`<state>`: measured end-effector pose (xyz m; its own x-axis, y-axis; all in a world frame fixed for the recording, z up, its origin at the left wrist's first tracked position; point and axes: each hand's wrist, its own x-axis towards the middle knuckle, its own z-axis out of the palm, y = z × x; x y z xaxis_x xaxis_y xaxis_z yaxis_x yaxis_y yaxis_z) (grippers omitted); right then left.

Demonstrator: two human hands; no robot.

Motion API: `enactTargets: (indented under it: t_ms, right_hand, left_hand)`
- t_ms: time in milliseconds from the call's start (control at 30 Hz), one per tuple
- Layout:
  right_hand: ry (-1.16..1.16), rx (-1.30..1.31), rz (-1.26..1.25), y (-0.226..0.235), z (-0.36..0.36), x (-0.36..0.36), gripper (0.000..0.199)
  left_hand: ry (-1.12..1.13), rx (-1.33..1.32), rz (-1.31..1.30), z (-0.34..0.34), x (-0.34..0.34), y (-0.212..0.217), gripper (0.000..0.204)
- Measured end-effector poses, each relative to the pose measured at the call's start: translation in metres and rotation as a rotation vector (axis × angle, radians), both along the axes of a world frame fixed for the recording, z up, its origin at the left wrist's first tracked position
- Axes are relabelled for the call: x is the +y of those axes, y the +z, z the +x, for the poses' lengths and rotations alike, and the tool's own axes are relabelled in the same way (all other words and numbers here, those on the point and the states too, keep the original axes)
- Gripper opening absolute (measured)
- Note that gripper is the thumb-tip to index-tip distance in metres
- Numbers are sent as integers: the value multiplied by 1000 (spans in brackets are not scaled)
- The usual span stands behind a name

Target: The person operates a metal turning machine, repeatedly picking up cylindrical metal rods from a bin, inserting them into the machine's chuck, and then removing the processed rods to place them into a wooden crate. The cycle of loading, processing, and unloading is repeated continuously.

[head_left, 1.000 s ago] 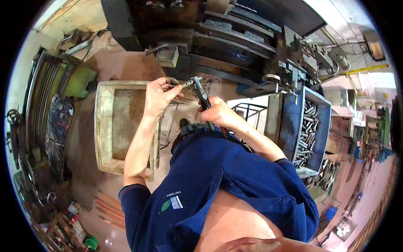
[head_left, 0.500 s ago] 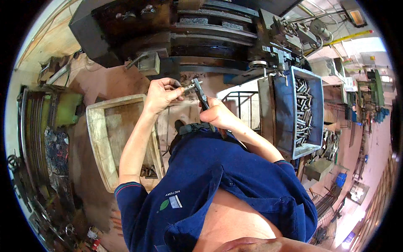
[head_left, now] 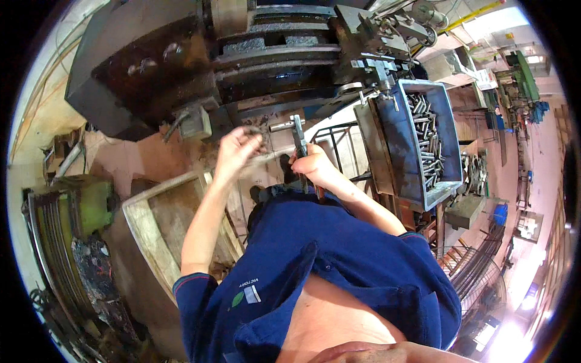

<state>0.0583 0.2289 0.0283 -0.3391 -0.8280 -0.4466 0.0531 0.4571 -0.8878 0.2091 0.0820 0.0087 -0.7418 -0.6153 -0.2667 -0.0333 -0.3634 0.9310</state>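
My right hand (head_left: 308, 162) is closed around a pair of pliers (head_left: 300, 140), grey at the jaws, with an orange-red tip showing at the handle end below the hand. A short bright metal pin (head_left: 280, 127) sits at the jaws and sticks out toward the left. My left hand (head_left: 239, 148) is just left of the pin, apart from it. Its fingers are curled and smeared by motion, so whether they hold anything cannot be made out.
A blue bin (head_left: 455, 145) full of metal pins (head_left: 431, 136) stands at the right. A wooden-looking tray (head_left: 142, 227) lies below my left forearm. The dark lathe (head_left: 272, 66) spans the far side, with its handwheel (head_left: 350, 89) near the bin. A green machine (head_left: 91, 209) stands at the left.
My left hand has let go of the pin and drawn slightly left and down. The pin stays at the pliers' jaws in my right hand. The whole view has shifted and turned somewhat.
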Motion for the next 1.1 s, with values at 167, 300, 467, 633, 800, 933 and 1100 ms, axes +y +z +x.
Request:
enactTargets:
  t_ms: [167,300,467,633,800,933,1100]
  right_hand:
    - [-249,-37,-161,-2,-43,-39,18]
    - [-307,-73,-221,-5,-91,-84,20]
    - [-284,-56,-305,-13,-146,-134,23]
    - [-277,-121,-361,11,-182,-167,30]
    - [-265,-35,-294,13,-212,-189,26]
    - [-223,6,-225,28,-213,-203,23]
    - [-126,172,-157,31,-200,-217,24]
  left_hand:
    - [-327,37,46,-38,45,-7,41]
    - [-361,2,-134,-99,43,-6,55]
    - [-242,153,88,-168,0,-11,59]
    - [-198,249,206,-216,-40,-5,71]
    - [-179,220,288,-242,-54,7,84]
    - [-177,221,311,-246,-63,12,83]
    - [-164,234,298,-233,-75,6,75]
